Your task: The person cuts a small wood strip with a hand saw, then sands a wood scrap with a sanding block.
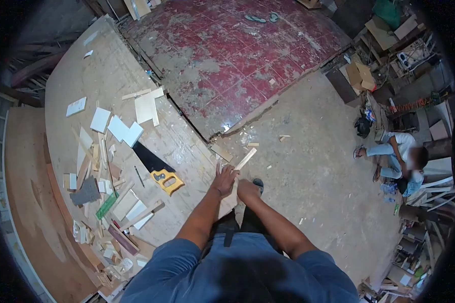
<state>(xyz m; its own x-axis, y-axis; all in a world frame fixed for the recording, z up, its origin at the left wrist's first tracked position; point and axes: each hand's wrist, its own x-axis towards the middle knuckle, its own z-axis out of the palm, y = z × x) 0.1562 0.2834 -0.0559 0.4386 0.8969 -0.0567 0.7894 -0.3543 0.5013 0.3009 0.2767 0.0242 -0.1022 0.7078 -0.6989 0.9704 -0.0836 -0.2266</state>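
Note:
At the table's right edge, my left hand (pixel 224 180) is closed over a narrow pale wood strip (pixel 246 158), whose far end sticks out past the edge over the floor. My right hand (pixel 248 191) is a fist close beside the near part of the strip. What sits inside that fist is hidden. Left of my hands a handsaw (pixel 167 182) with a yellow handle and dark blade lies flat. A dark pencil (pixel 139 177) rests farther left.
The wooden table (pixel 187 212) carries white blocks (pixel 121 129), offcuts and a green ruler (pixel 107 205). Wood scraps (pixel 253 145) lie on the concrete floor. A seated person (pixel 399 159) is at the right, near cluttered materials. Sandals (pixel 260 18) lie on the red tiles.

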